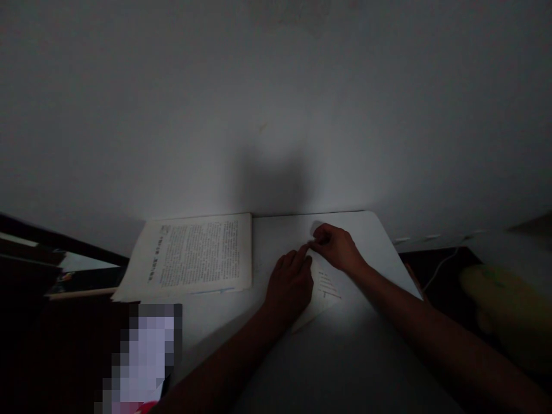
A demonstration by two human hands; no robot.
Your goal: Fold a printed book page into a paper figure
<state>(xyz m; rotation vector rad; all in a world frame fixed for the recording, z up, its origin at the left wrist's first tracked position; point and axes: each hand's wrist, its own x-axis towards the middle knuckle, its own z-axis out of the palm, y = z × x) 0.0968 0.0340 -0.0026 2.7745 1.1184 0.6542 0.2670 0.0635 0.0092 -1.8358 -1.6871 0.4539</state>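
A small sheet of white paper (324, 287) with a few printed lines lies on the white table (276, 241), turned at an angle. My left hand (290, 284) rests flat on the sheet's left part, fingers stretched toward its top corner. My right hand (336, 246) is closed in a pinch at that top corner of the paper, its fingertips meeting those of the left hand. The sheet's lower edge shows past my left wrist.
An open book (194, 256) of printed text lies on the table's left part against a pale wall. A blurred-out patch sits at the lower left. A white cable (440, 267) and a yellowish object (504, 305) lie in the dark to the right.
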